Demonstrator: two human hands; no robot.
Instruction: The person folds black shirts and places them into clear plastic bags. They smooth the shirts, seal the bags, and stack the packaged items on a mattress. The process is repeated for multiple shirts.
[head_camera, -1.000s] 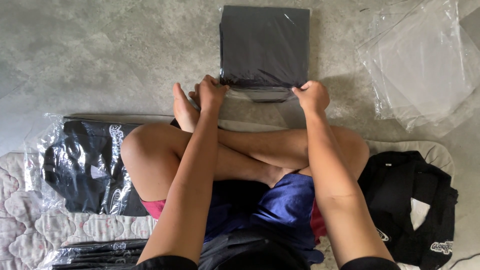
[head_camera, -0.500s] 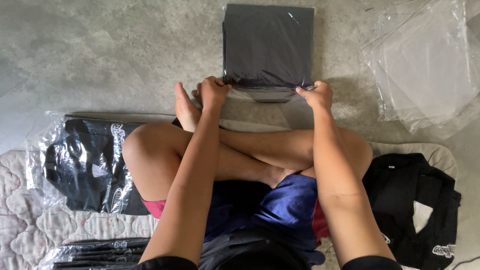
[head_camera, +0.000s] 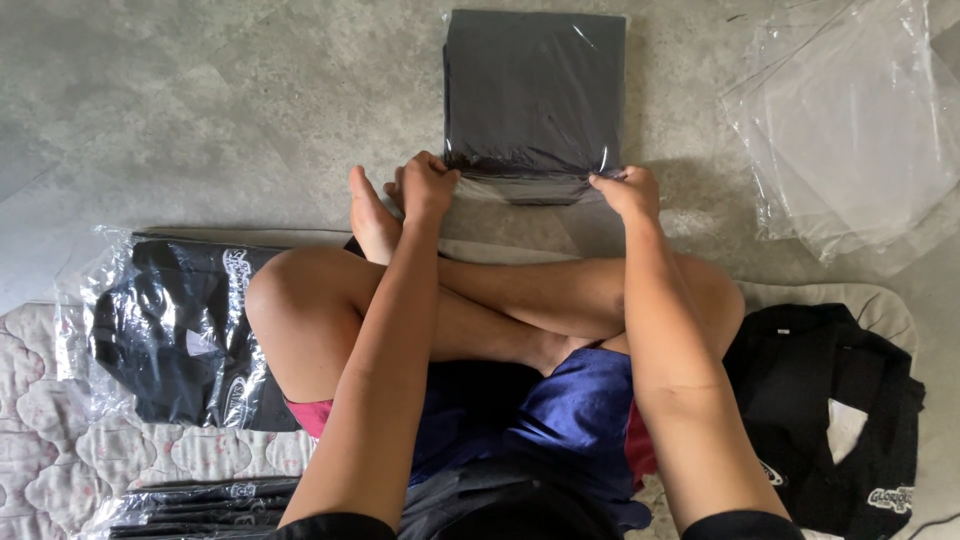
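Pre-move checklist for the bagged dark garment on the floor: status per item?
1. Left hand on the near left corner of the clear bag: ok.
2. Right hand on the near right corner: ok.
3. Folded dark garment fully inside the bag, lying flat: ok.
4. Open bag end sealed: cannot tell, the flap is partly hidden by the hands.
5. Floor around the bag free of other items: ok.
6. Empty clear bags apart from the bagged garment: ok.

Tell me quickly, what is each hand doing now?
Left hand: closed on the near edge of the bagged dark garment.
Right hand: closed on the same edge.
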